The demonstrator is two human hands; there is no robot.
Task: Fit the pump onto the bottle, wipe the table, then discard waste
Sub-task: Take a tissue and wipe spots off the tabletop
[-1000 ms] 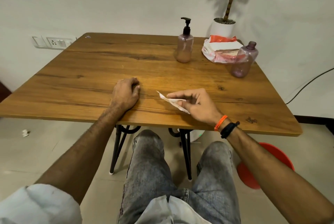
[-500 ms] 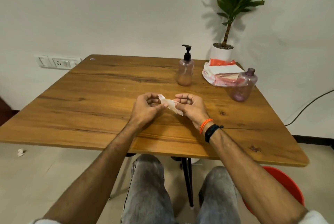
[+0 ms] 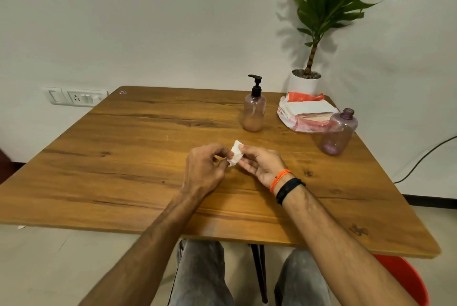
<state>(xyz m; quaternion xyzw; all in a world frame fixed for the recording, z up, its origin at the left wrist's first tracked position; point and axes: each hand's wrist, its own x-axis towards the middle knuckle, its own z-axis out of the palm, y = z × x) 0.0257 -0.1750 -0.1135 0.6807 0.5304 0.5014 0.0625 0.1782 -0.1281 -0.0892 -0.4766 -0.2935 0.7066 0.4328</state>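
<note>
Bin: a red bin (image 3: 405,278) shows under the table's near right corner.
Hands: left hand (image 3: 204,169) and right hand (image 3: 261,166) both pinch a crumpled white tissue (image 3: 236,153) over the table (image 3: 123,157) middle.
Bottles: pump bottle (image 3: 254,113) stands near the far edge; an open bottle (image 3: 338,132) stands at the right edge, by a tissue pack (image 3: 305,113).
Progress: pump looks fitted and wiping seems done; discarding remains.
Writing: none readable.

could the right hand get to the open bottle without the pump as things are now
Probably not straight away: the table between the right hand and the open bottle looks free, but its fingers pinch the crumpled tissue together with the left hand.
</note>
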